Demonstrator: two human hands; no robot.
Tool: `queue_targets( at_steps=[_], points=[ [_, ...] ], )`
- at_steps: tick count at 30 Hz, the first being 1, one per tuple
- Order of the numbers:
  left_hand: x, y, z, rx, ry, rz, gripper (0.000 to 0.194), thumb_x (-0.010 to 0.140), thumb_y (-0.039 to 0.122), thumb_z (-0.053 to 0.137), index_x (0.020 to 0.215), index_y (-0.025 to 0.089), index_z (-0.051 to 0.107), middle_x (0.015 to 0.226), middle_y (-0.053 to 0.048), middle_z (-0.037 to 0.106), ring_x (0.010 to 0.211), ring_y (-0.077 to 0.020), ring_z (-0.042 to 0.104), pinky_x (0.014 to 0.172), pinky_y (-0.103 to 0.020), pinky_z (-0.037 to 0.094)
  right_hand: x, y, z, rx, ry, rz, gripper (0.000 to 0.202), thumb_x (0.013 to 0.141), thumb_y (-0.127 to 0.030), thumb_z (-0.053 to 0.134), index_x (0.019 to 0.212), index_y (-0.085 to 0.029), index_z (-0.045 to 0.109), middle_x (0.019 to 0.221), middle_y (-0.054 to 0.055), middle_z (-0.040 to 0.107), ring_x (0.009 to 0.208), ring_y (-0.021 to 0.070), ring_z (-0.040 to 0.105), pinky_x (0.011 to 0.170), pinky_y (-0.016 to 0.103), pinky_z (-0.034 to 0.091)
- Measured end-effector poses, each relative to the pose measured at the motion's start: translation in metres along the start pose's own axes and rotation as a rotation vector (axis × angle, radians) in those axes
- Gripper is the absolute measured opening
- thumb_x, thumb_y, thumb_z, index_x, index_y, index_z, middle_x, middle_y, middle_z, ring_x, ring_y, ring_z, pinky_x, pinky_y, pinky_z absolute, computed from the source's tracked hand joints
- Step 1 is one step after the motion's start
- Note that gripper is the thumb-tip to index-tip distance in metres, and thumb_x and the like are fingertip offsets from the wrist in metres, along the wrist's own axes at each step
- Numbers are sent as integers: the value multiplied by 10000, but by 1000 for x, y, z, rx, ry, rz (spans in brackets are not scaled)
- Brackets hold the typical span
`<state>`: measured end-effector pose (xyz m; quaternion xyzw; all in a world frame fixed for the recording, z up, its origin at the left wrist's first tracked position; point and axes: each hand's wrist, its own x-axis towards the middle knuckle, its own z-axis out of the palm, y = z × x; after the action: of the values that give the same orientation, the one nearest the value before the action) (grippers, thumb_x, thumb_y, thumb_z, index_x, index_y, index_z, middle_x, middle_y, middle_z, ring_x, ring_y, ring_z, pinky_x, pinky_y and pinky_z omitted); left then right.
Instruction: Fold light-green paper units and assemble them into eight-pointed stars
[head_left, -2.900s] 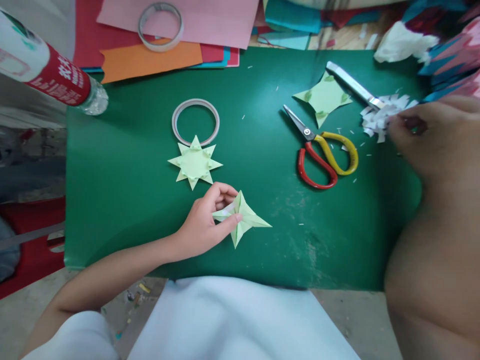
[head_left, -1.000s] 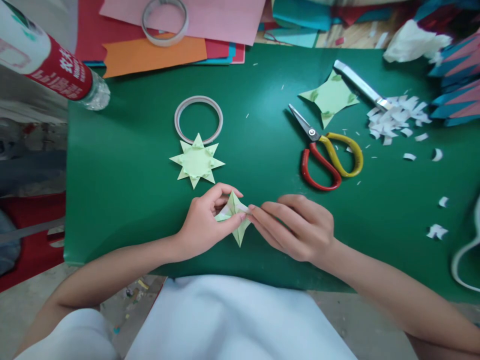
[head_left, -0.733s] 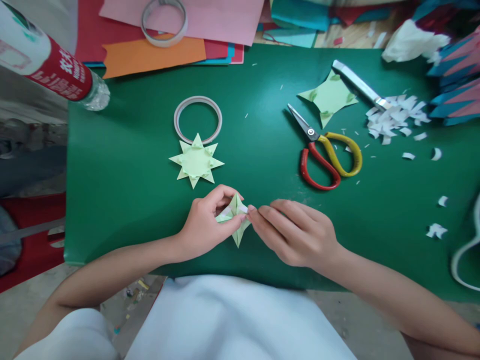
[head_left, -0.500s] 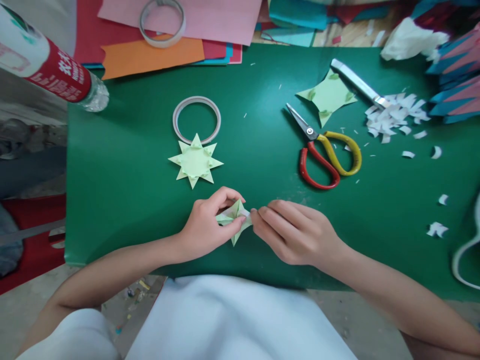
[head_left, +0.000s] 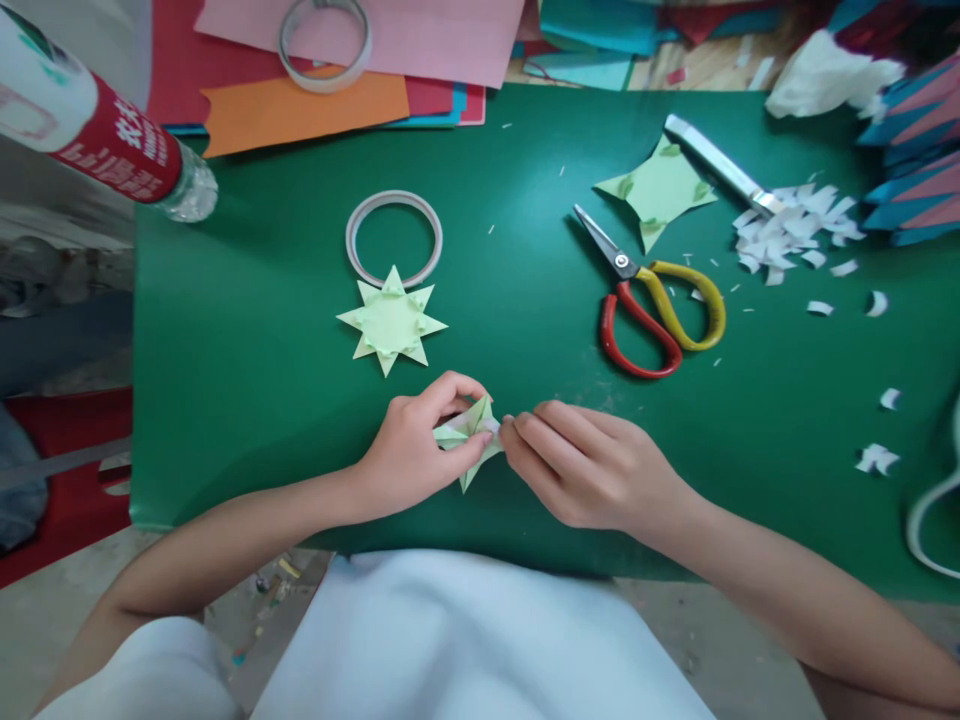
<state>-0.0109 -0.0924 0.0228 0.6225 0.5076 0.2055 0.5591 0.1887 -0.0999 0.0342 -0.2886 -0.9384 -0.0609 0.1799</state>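
Between thumb and fingers, my left hand [head_left: 420, 440] holds a small folded light-green paper star [head_left: 469, 430] above the near part of the table. My right hand [head_left: 581, 460] is closed in a pinch at the star's right point; whatever lies between its fingertips is too small and hidden to make out. Beyond my left hand lies an eight-pointed light-green paper star [head_left: 392, 322], touching a roll of tape [head_left: 430, 218]. Scissors [head_left: 622, 262] with one red and one yellow handle rest past my right hand. Behind them is a four-pointed green paper piece [head_left: 654, 190].
White paper scraps [head_left: 787, 235] lie at the right around a silver metal tool [head_left: 720, 165]. Coloured paper sheets [head_left: 307, 115] and a second tape roll [head_left: 362, 62] are at the back left, near a bottle [head_left: 127, 140]. Blue and pink folded paper [head_left: 919, 195] sits at the far right.
The star in my left hand has tilted slightly, its top point leaning further right. Both hands stay almost where they were.
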Motion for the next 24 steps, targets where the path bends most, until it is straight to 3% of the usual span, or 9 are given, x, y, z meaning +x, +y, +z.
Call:
queue_targets(
  at_steps=[5,9,17,24],
  points=[
    [1,1,0,15,19,11,229,785,192,668,981,209,552,722,72,664,601,-59,598,567,-158,434,-1,2,2,3,27,-2,65,830,-135,681,775,-145,648,668,28,585,657,143,499,535,296,379],
    [2,3,-1,-40,10,-4,217,791,189,664,975,203,549,743,66,661,640,-60,612,590,-149,446,0,-1,5,47,19,128,60,814,-158,700,821,-127,648,700,41,621,668,151,503,543,291,402],
    [3,1,-3,-118,-20,-14,223,796,221,684,980,207,559,770,51,648,686,-70,610,638,-164,460,3,-4,5,715,-7,543,65,905,-143,549,850,-170,569,799,46,599,717,129,523,629,259,443],
    [4,-1,-7,-240,-74,-44,289,768,223,722,1002,209,554,678,70,600,608,-64,554,586,-165,433,4,5,8,1215,-122,824,151,899,-253,592,778,-167,614,741,1,539,586,74,455,519,216,369]
  ],
)
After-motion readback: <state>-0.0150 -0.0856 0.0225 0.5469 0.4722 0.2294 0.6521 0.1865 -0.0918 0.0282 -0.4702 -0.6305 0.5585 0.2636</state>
